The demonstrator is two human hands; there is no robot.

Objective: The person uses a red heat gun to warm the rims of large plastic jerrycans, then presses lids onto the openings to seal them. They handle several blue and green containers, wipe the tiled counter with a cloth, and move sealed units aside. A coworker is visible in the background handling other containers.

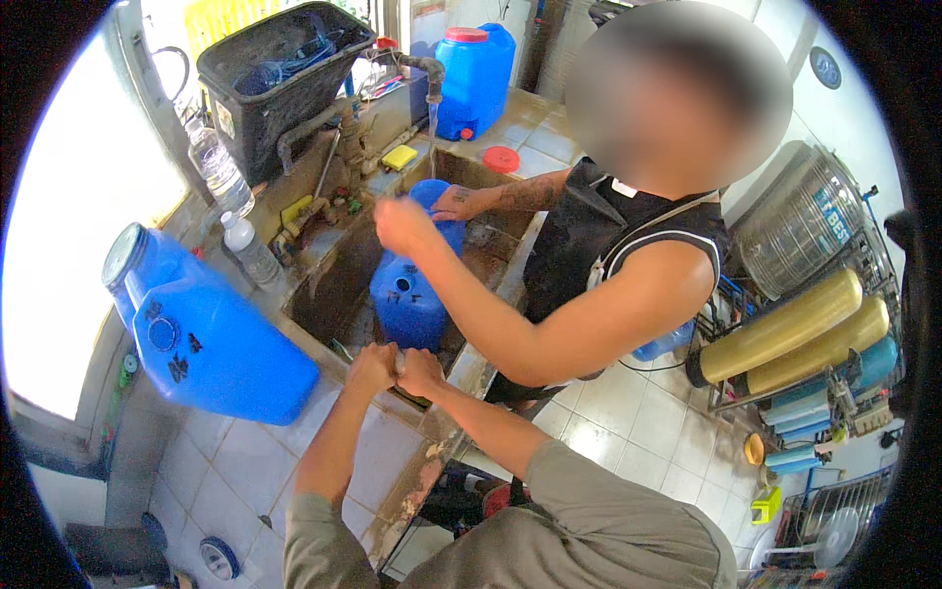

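My left hand (372,369) and my right hand (420,373) are closed close together over the near edge of the sink (329,290). Something small and pale shows between them, but I cannot make out what it is. Just beyond them, a blue water jug (410,309) lies in the sink with a small round opening facing up. A co-worker's hand (456,203) rests on the jug's far end, and their other hand (404,228) is raised as a fist above it. Water runs from a faucet (424,71) at the sink's far end.
Another blue jug (216,339) lies tilted on the tiled counter at left. Two clear bottles (218,165), a black bin (280,88), a yellow sponge (399,157), a red lid (500,159) and an upright blue container (476,83) surround the sink. The co-worker stands at right.
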